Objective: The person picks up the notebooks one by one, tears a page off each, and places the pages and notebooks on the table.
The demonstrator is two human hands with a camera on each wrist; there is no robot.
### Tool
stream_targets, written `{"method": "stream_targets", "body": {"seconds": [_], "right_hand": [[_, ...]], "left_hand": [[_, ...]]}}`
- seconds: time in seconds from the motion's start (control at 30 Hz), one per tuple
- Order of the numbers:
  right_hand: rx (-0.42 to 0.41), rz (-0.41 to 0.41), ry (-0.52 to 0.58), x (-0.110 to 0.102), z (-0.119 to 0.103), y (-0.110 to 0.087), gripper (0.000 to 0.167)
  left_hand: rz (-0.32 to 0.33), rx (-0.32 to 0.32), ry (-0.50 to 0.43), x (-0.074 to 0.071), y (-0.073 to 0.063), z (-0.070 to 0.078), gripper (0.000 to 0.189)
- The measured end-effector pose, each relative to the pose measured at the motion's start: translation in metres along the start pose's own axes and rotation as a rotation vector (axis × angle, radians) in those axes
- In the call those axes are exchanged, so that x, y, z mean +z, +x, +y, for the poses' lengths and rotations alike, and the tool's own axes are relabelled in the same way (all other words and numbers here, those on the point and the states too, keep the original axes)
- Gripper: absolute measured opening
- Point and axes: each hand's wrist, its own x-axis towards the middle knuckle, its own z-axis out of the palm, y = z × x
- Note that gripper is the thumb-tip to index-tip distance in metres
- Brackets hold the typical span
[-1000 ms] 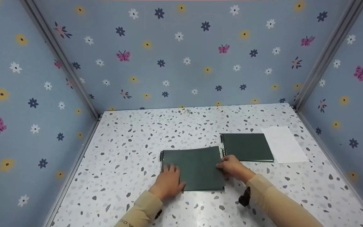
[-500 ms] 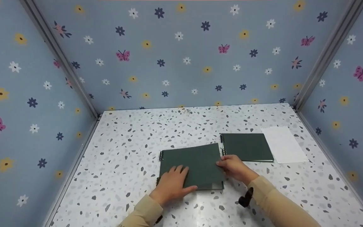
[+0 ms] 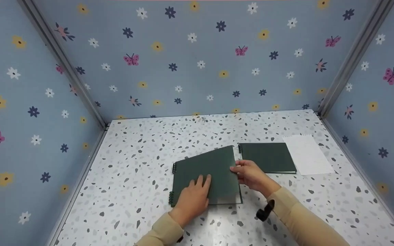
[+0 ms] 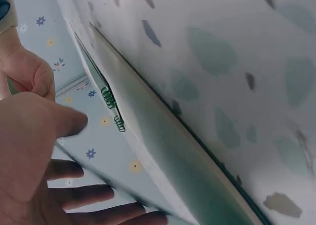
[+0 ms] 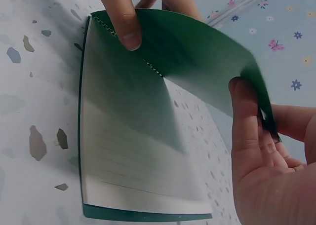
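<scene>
A green spiral notebook [image 3: 200, 181] lies before me, its front cover raised at the right above lined pages [image 5: 138, 161]. My right hand [image 3: 253, 176] pinches the cover's right edge, thumb on one face and fingers on the other, as the right wrist view shows. My left hand [image 3: 194, 194] lies over the near part of the cover with its fingers extended. In the right wrist view the left thumb [image 5: 129, 35] hangs by the cover's near edge, on the page side. The left wrist view shows this left hand [image 4: 74, 161] with fingers spread.
A second green spiral notebook [image 3: 267, 157] lies shut behind the right hand. Beside it, to the right, is a loose white sheet [image 3: 308, 155] with a torn top edge. The speckled white tabletop [image 3: 132, 164] is bordered by flower-patterned panels [image 3: 190, 78].
The cover's right side has risen and swung up, showing more of the pages. My right hand has lifted slightly with it. My left hand has slid right and farther onto the cover.
</scene>
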Motion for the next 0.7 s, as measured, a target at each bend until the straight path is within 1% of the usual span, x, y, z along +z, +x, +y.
{"method": "stream_targets", "body": {"seconds": [0.07,0.13,0.2,0.23,0.3,0.37,0.47,0.57,0.7], "right_hand": [[-0.014,0.02,-0.02,0.001,-0.003,0.001,0.012],[-0.029,0.055,-0.034,0.002,-0.005,0.002,0.025],[-0.041,0.104,-0.057,0.001,-0.005,0.005,0.038],[-0.046,0.134,-0.076,0.001,-0.003,0.006,0.042],[-0.066,0.185,-0.14,0.0,0.002,0.009,0.041],[-0.096,0.206,-0.254,0.0,0.008,0.01,0.04],[-0.183,0.207,-0.496,0.002,0.018,0.01,0.039],[-0.286,0.178,-0.698,0.007,0.027,0.01,0.044],[-0.362,0.114,-0.883,0.012,0.036,0.01,0.058]], "left_hand": [[-0.008,-0.022,-0.039,0.0,0.0,0.001,0.067],[-0.005,-0.036,-0.09,-0.001,0.0,0.001,0.063],[0.027,-0.046,-0.152,-0.002,-0.001,-0.001,0.061],[0.053,-0.05,-0.18,-0.002,-0.002,-0.002,0.06],[0.11,-0.058,-0.229,-0.002,-0.005,-0.005,0.06],[0.167,-0.074,-0.287,-0.002,-0.007,-0.01,0.059],[0.225,-0.112,-0.378,-0.004,-0.01,-0.017,0.056],[0.264,-0.155,-0.467,-0.007,-0.013,-0.025,0.052],[0.292,-0.221,-0.59,-0.015,-0.017,-0.034,0.049]]}}
